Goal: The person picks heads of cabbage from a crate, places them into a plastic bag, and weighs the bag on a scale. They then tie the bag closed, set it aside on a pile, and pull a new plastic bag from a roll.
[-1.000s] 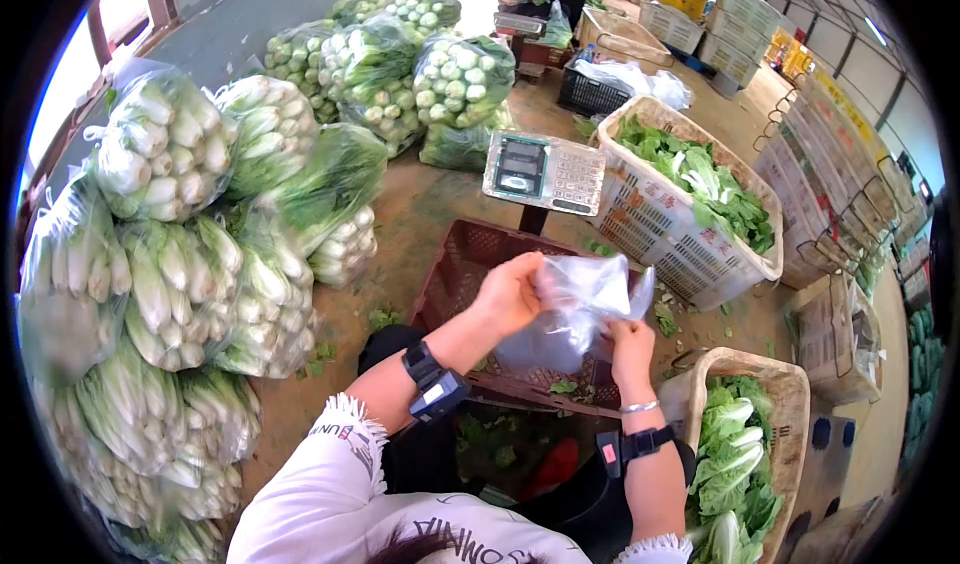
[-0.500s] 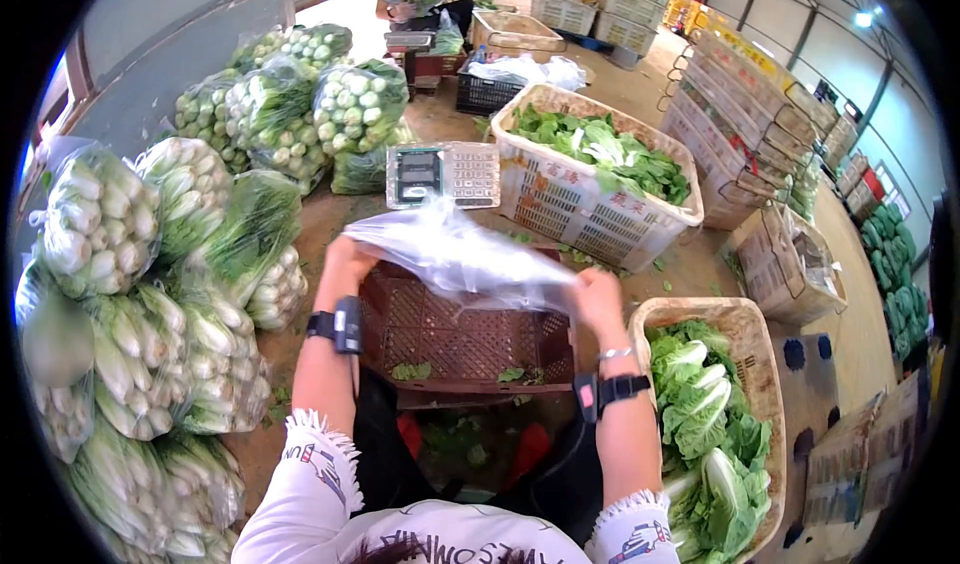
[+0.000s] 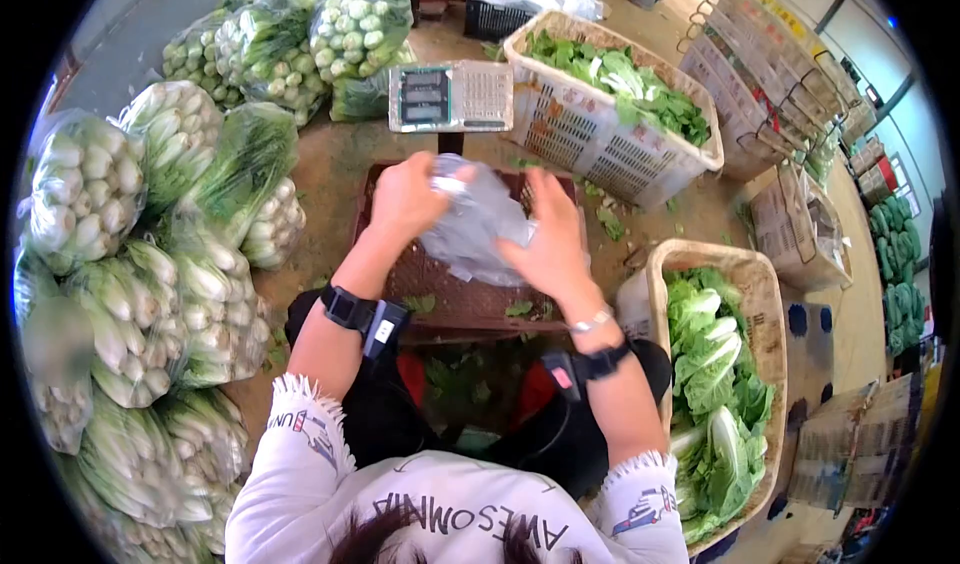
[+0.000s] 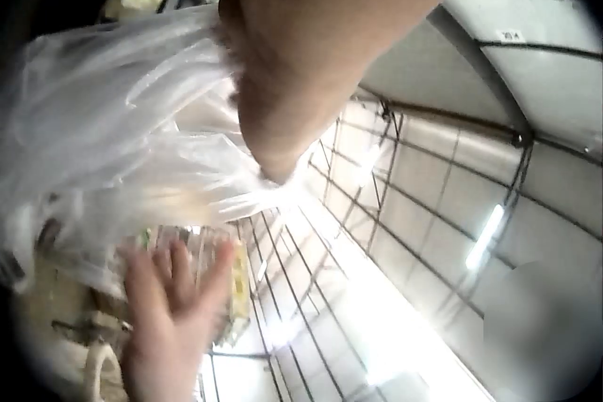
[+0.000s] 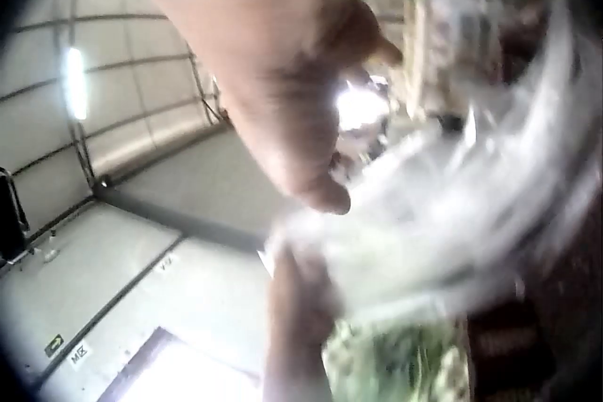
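A clear plastic bag [image 3: 475, 224] hangs over the dark red crate [image 3: 470, 319], which holds only leaf scraps. The left hand [image 3: 410, 202] pinches the bag's upper left edge; in the left wrist view that hand [image 4: 292, 63] grips the bag [image 4: 132, 129] beside its fingers. At the bag's other side, the right hand [image 3: 550, 239] has its fingers spread apart, thumb at the bag's edge. The right wrist view shows the right hand [image 5: 292, 91] with thumb extended over the blurred bag [image 5: 452, 204].
Bagged cabbages [image 3: 130, 314] are piled at the left. A scale display [image 3: 450, 98] stands behind the crate. A basket of leafy greens [image 3: 610, 149] is at the back right, and another basket [image 3: 655, 334] holding cabbages [image 3: 715, 404] stands near the right arm.
The bag was stretched wide between both hands; now the hands are closer together, the bag hangs lower and bunched, and the right hand's fingers have spread. The head view has tilted down.
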Demonstrator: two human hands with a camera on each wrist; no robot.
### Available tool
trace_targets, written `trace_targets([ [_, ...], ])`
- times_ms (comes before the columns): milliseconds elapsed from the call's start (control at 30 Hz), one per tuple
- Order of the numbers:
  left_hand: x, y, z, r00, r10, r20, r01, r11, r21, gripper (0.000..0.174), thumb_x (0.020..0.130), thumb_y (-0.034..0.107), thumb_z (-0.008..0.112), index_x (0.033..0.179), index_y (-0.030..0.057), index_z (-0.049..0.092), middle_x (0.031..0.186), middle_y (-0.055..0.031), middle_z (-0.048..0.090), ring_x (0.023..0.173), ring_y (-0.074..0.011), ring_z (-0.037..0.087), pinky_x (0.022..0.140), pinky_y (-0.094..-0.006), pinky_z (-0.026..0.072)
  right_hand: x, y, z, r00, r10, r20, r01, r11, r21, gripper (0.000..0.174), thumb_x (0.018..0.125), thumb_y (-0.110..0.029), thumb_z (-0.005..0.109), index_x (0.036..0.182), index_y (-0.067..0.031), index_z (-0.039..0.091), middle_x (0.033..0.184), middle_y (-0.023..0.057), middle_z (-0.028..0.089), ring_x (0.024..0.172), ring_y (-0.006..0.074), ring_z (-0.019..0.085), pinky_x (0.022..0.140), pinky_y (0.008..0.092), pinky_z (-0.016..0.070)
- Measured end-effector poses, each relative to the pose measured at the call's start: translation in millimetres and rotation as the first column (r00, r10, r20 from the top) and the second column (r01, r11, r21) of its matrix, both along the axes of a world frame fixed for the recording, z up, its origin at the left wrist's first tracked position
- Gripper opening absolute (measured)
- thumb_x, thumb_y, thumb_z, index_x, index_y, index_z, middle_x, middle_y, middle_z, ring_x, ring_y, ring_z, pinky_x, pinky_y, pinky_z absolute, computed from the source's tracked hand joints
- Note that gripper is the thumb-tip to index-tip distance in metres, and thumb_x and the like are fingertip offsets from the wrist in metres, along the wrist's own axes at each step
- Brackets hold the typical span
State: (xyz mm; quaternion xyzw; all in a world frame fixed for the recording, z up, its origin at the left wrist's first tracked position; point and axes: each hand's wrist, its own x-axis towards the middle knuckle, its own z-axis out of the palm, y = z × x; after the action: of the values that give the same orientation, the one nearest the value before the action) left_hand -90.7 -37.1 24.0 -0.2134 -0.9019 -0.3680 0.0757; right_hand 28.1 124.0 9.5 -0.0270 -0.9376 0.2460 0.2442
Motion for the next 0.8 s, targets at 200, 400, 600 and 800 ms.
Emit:
trace_targets([
  [200, -14, -18, -10, 0.987, -0.037, -0.157, -0.022, 0.935, -0.354, 0.023, 0.076, 0.027, 0.058, 0.079, 0.0049, 0.054, 0.078, -0.0156, 0.062, 0.076, -0.0328, 0.06, 0.065, -0.0433, 0.0471, -19, 92, -60, 0.891, -0.417, -0.179, 0.375, 0.899, -0.225, 0.016, 0.076, -0.009, 0.053, 0.087, -0.003, 0.063, 0.082, 0.0125, 0.063, 0.064, 0.0285, 0.06, 0.063, 0.0312, 0.0479],
  [400, -87, -53, -75, 0.946, 0.183, -0.268, -0.257, 0.926, -0.275, 0.014, 0.073, 0.011, 0.052, 0.085, 0.0042, 0.057, 0.089, -0.0187, 0.06, 0.085, -0.0329, 0.058, 0.072, -0.0421, 0.046, 18, 117, -9, 0.978, 0.04, -0.204, -0.206, 0.04, -0.978, 0.023, 0.077, -0.005, 0.049, 0.099, -0.0014, 0.055, 0.07, 0.006, 0.056, 0.043, 0.0048, 0.034, 0.039, 0.0184, 0.0264],
  [600, -51, -30, -37, 0.991, 0.13, -0.013, -0.128, 0.988, 0.086, 0.023, 0.07, 0.008, 0.05, 0.091, 0.0019, 0.057, 0.086, -0.0228, 0.059, 0.086, -0.0392, 0.056, 0.075, -0.0433, 0.0439, 42, 70, 6, 0.992, 0.046, 0.117, -0.036, 0.996, -0.083, 0.101, 0.058, -0.024, 0.075, 0.137, -0.0055, 0.017, 0.139, 0.0259, 0.018, 0.126, 0.0353, 0.025, 0.101, 0.0409, 0.0274],
  [800, -12, -4, -7, 0.993, -0.053, 0.11, 0.046, 0.997, 0.066, 0.028, 0.066, 0.014, 0.058, 0.092, 0.0023, 0.058, 0.087, -0.0233, 0.06, 0.088, -0.0385, 0.056, 0.078, -0.0425, 0.0436, 39, -11, 15, 0.962, -0.021, -0.271, 0.113, 0.939, 0.325, 0.11, 0.054, -0.043, 0.077, 0.14, -0.0192, 0.012, 0.143, 0.022, 0.007, 0.131, 0.0378, 0.01, 0.101, 0.0582, 0.0089],
])
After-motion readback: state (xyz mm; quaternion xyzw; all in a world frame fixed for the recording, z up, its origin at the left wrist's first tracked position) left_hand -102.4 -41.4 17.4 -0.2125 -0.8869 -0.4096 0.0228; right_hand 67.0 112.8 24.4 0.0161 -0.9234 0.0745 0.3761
